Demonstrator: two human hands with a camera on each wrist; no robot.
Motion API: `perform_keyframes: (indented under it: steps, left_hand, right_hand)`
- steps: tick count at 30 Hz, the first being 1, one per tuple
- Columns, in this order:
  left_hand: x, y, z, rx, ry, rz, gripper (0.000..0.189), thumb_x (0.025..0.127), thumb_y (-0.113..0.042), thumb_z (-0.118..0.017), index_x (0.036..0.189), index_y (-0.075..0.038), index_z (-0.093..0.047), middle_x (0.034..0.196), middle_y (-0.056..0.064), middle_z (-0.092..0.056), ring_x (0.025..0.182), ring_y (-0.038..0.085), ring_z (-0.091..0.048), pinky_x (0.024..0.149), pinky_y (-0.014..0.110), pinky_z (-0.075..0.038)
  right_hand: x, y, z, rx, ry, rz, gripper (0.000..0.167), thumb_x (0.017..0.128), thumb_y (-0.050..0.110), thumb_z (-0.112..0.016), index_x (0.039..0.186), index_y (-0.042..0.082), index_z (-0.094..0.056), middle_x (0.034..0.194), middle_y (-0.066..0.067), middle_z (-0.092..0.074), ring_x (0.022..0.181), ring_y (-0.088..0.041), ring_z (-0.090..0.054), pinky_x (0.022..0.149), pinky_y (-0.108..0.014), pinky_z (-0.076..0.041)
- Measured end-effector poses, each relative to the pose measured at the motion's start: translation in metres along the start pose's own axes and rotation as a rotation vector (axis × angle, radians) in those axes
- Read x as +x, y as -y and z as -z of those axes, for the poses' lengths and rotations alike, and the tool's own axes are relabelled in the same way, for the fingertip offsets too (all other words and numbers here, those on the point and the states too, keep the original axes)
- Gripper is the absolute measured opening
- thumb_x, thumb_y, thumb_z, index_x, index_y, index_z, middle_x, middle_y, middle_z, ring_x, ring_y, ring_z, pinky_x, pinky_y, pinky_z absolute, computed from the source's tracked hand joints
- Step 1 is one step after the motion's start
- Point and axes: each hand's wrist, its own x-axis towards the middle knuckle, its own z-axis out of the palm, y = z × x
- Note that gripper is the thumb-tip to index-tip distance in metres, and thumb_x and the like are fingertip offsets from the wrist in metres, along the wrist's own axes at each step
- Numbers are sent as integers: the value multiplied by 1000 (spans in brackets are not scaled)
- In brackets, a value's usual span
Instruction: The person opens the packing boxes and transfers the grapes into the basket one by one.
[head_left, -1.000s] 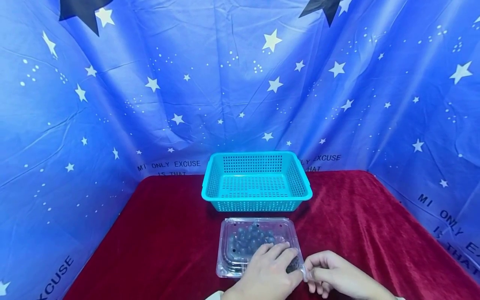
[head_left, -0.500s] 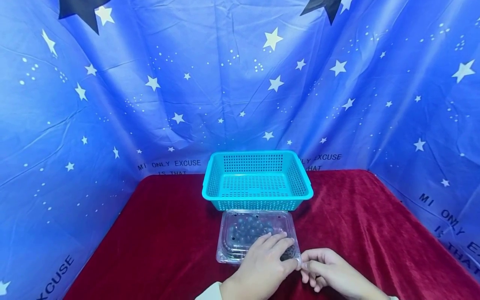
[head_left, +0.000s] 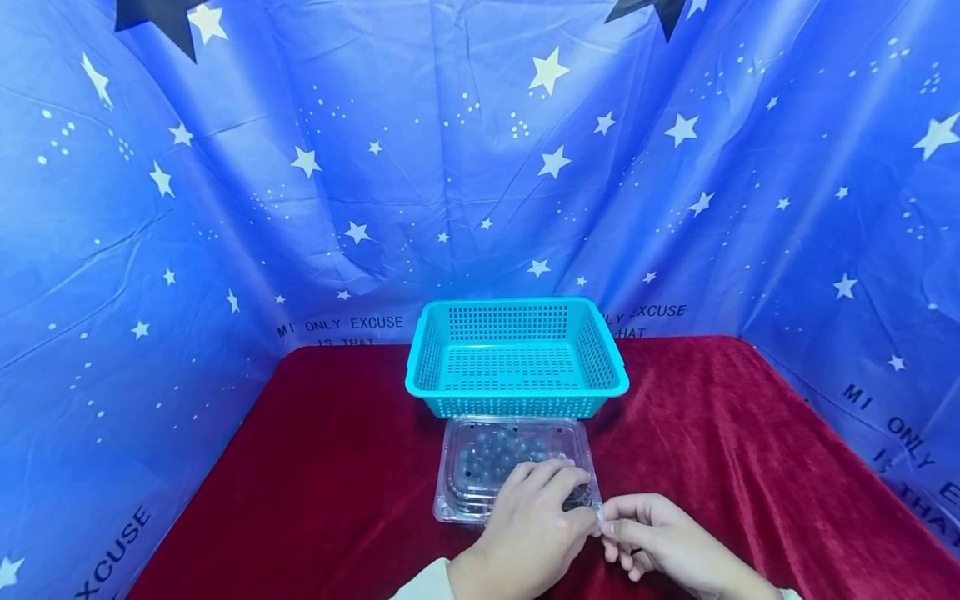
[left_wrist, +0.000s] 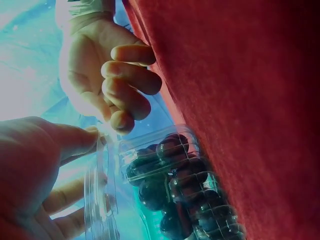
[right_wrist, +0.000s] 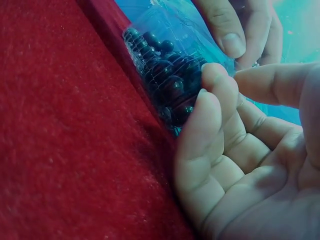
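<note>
Pushed farther up the table (head_left: 337,467), the box (head_left: 476,492) of dark fruit (head_left: 498,454) now meets the near side of the basket (head_left: 517,407) in the head view; touching or not is unclear. The left hand (head_left: 525,527) grips its top, thumb near one corner; the right hand (head_left: 663,537) pinches that corner, so work seems centred there, the fruit still enclosed. Left wrist view: the box is cut off below, any catch unreadable. Right wrist view: right thumb and forefinger close together, covering whatever edge they hold.
</note>
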Motion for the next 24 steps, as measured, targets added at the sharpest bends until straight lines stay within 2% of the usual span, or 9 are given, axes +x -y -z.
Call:
perform_keyframes:
  steps: [6, 11, 16, 18, 24]
  left_hand:
    - [1, 0, -1, -5, -10, 6, 6, 89, -42, -80, 90, -36, -80, 121, -5, -68, 117, 14, -62, 87, 31, -50]
    - [0, 1, -3, -5, -22, 5, 7, 88, -44, -80, 90, -38, -80, 120, -6, -68, 117, 14, -62, 86, 30, -50]
    - [0, 1, -4, 5, -36, -4, 3, 86, -41, -81, 88, -39, -80, 119, -6, -68, 116, 14, -63, 86, 30, -50]
    - [1, 1, -4, 9, -39, -4, 3, 85, -39, -82, 87, -39, -80, 119, -6, -69, 115, 14, -63, 86, 30, -50]
    - [1, 0, -2, 3, -24, -1, 4, 85, -35, -82, 88, -38, -80, 120, -6, -69, 116, 14, -63, 86, 30, -50]
  right_hand:
    - [1, -1, -1, 4, -20, -30, 18, 107, 8, -49, 105, -7, -59, 86, -2, -68, 70, -4, -62, 63, -21, -56]
    - [2, -1, -3, 4, -36, -38, 18, 106, 9, -50, 103, -5, -60, 84, -1, -68, 68, -4, -62, 60, -21, -56]
    - [2, -2, -4, 12, -18, -22, 29, 106, 8, -49, 105, -21, -50, 83, 0, -67, 68, -3, -61, 60, -20, -56]
    - [2, -2, -4, 9, -17, -20, 31, 106, 8, -49, 105, -23, -47, 83, 0, -67, 68, -3, -61, 60, -20, -56]
    - [3, -2, -3, 5, -31, -45, 19, 107, 11, -50, 101, -4, -61, 82, 0, -67, 67, -4, -62, 59, -20, -56]
